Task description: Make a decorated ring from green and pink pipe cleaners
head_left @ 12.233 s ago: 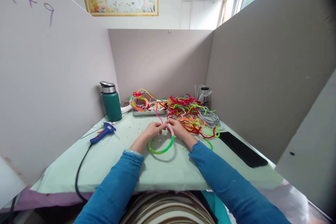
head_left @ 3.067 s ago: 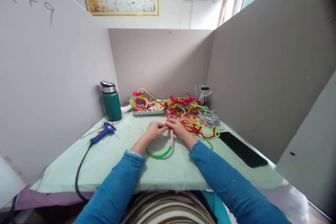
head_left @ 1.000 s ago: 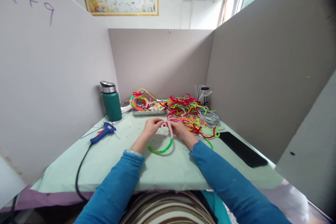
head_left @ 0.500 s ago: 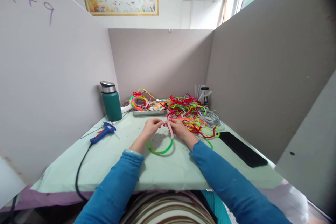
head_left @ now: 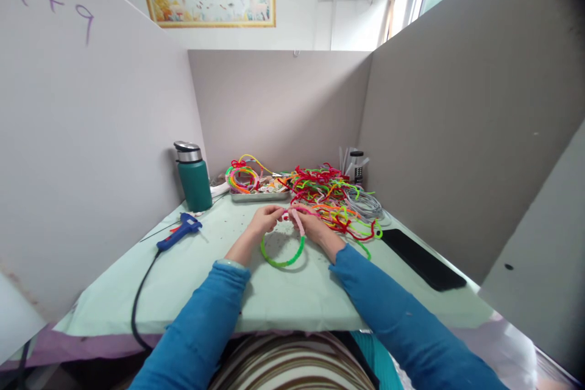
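Observation:
Both my hands meet at the middle of the green table mat (head_left: 192, 280). My left hand (head_left: 264, 222) is closed in a pinch on the top of a green hoop (head_left: 282, 262) that hangs down toward me. My right hand (head_left: 312, 225) is closed on a pink pipe cleaner (head_left: 299, 223), which is wound round the hoop's right side. The fingertips of both hands touch where the pink wrap ends.
A heap of coloured pipe cleaners (head_left: 333, 198) lies just behind my right hand. A metal tray (head_left: 256, 195) with hoops sits at the back. A green flask (head_left: 194, 178) and a blue glue gun (head_left: 179, 231) are on the left, a black phone (head_left: 423, 259) on the right.
The green hoop has turned a little and shifted right between my fingers, and the pink wrap has crept further along it. My hands stay in the same spot.

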Demonstrator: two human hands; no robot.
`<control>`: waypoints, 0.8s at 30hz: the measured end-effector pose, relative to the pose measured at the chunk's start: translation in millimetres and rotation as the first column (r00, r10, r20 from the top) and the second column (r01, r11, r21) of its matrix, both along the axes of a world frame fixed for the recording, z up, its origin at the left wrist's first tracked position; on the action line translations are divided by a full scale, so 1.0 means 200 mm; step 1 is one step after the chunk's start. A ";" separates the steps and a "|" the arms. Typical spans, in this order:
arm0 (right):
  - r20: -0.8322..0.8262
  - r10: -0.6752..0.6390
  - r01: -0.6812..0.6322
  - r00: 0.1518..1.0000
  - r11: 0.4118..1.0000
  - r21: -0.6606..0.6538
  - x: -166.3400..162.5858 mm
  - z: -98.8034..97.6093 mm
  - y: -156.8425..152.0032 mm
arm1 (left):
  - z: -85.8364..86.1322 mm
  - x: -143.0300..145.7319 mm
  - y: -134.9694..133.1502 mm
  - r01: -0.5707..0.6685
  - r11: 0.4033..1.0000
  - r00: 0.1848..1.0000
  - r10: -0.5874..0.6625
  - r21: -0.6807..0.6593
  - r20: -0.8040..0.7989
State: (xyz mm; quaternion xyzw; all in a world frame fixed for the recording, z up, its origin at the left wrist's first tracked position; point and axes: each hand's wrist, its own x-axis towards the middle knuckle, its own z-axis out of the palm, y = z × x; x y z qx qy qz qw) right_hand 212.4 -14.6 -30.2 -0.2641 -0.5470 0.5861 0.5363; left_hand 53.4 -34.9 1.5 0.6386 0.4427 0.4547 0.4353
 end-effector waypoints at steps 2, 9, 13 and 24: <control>-0.002 0.012 -0.012 1.000 1.000 -0.010 0.00 0.01 -0.01 | 0.00 0.00 -0.01 0.012 1.000 1.000 -0.012 -0.007 -0.008; 0.050 0.032 -0.032 0.998 0.999 -0.015 0.00 0.03 -0.02 | -0.01 0.02 -0.01 0.039 0.999 0.999 -0.039 -0.003 -0.002; 0.022 0.003 -0.003 1.000 1.000 -0.015 0.00 0.01 0.01 | -0.02 0.02 -0.02 0.050 0.997 0.998 -0.052 -0.054 -0.036; -0.010 -0.014 0.014 1.000 1.000 -0.009 0.00 0.02 0.01 | -0.03 0.01 0.00 0.086 0.996 0.995 -0.087 -0.019 -0.055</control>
